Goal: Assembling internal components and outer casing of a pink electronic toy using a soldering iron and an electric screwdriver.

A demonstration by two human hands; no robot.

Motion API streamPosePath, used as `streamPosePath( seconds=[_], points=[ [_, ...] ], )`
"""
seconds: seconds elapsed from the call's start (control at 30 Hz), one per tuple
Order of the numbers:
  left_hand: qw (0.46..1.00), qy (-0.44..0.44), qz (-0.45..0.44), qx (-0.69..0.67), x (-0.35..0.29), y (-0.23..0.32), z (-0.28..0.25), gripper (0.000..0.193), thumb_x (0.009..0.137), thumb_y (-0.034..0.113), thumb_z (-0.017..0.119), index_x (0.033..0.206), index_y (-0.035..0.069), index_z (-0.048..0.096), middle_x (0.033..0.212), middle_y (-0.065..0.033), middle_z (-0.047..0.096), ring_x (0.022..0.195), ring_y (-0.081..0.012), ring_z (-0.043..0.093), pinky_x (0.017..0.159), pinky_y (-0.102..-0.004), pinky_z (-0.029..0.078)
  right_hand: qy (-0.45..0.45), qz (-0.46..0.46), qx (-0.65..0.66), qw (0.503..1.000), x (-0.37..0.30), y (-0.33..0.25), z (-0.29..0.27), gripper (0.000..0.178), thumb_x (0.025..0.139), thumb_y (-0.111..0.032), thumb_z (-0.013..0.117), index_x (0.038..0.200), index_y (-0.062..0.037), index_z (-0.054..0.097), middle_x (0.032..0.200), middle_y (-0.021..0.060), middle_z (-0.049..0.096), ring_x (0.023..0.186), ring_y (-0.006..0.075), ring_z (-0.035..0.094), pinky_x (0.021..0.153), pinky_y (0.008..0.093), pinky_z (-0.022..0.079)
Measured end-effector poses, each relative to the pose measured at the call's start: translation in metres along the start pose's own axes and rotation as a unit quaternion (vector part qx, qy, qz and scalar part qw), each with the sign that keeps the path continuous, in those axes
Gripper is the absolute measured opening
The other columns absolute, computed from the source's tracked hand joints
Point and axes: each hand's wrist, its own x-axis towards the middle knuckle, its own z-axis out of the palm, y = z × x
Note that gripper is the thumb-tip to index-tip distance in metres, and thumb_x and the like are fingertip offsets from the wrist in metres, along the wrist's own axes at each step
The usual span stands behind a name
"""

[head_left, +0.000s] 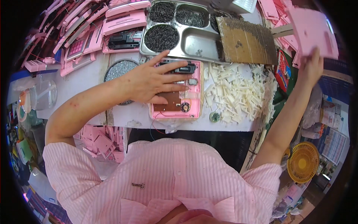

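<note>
My left hand [154,80] lies spread over an open pink plastic casing [175,115], fingers apart and pressing on nothing they grip. Inside the casing show a brown circuit board [169,100], a black part along the far edge and a small round component; thin red and blue wires trail off its near side. Out at the far right, my right hand [312,69] pinches the lower edge of a flat pink plastic panel [311,33], held up above the heap there.
A steel compartment tray [201,46] of black screws is behind the casing, partly under cardboard [248,41]. A round dish of silvery screws [121,71] stands left, white plastic pieces [238,93] lie right. Pink assemblies [80,41] crowd the far left; a yellow basket [302,162] stands right.
</note>
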Motion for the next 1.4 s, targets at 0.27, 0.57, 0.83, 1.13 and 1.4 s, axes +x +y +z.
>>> streamPosePath(
  seconds=[0.27, 0.57, 0.83, 1.13, 1.4],
  points=[
    [0.734, 0.165, -0.231, -0.616, 0.007, 0.079, -0.024, 0.074, 0.094, 0.019, 0.069, 0.155, 0.002, 0.031, 0.132, -0.0119, 0.057, 0.113, -0.0149, 0.060, 0.091, -0.0271, 0.049, -0.245, 0.350, 0.034, 0.903, -0.249, -0.017, -0.019, 0.037, 0.099, -0.018, 0.064, 0.132, -0.0037, 0.055, 0.077, -0.0055, 0.060, 0.054, 0.0010, 0.048, 0.044, 0.0188, 0.036],
    [0.741, 0.344, -0.378, -0.436, -0.006, 0.097, 0.023, 0.088, 0.087, 0.017, 0.077, 0.156, -0.002, 0.026, 0.081, -0.0099, 0.068, 0.068, -0.0185, 0.066, 0.064, -0.0305, 0.051, -0.403, 0.148, -0.171, 0.887, -0.311, -0.016, 0.025, 0.060, 0.096, -0.016, 0.066, 0.149, -0.0029, 0.039, 0.067, 0.0083, 0.062, 0.054, 0.0162, 0.058, 0.054, 0.0306, 0.046],
    [0.783, 0.341, -0.385, -0.349, -0.012, 0.098, 0.035, 0.083, 0.086, 0.020, 0.077, 0.153, -0.004, 0.033, 0.072, -0.0128, 0.062, 0.059, -0.0239, 0.063, 0.058, -0.0340, 0.049, -0.459, 0.083, -0.197, 0.862, -0.296, 0.003, 0.036, 0.057, 0.096, -0.024, 0.065, 0.148, -0.0088, 0.045, 0.065, 0.0126, 0.062, 0.058, 0.0291, 0.064, 0.056, 0.0381, 0.049],
    [0.766, 0.298, -0.483, -0.302, -0.031, 0.125, 0.050, 0.058, 0.090, 0.018, 0.073, 0.140, -0.002, 0.053, 0.057, -0.0054, 0.041, 0.048, -0.0173, 0.045, 0.050, -0.0325, 0.039, -0.541, -0.097, -0.420, 0.722, -0.294, -0.016, 0.055, 0.056, 0.099, -0.025, 0.059, 0.151, -0.0083, 0.043, 0.060, 0.0175, 0.062, 0.053, 0.0336, 0.064, 0.053, 0.0452, 0.051],
    [0.765, 0.298, -0.452, -0.347, -0.038, 0.118, 0.047, 0.062, 0.089, 0.017, 0.075, 0.143, 0.000, 0.051, 0.061, -0.0064, 0.041, 0.051, -0.0173, 0.043, 0.052, -0.0334, 0.039, -0.540, -0.172, -0.455, 0.687, -0.300, -0.016, 0.059, 0.067, 0.090, -0.018, 0.061, 0.149, 0.0054, 0.039, 0.053, 0.0119, 0.058, 0.045, 0.0292, 0.060, 0.046, 0.0420, 0.049]
  ],
)
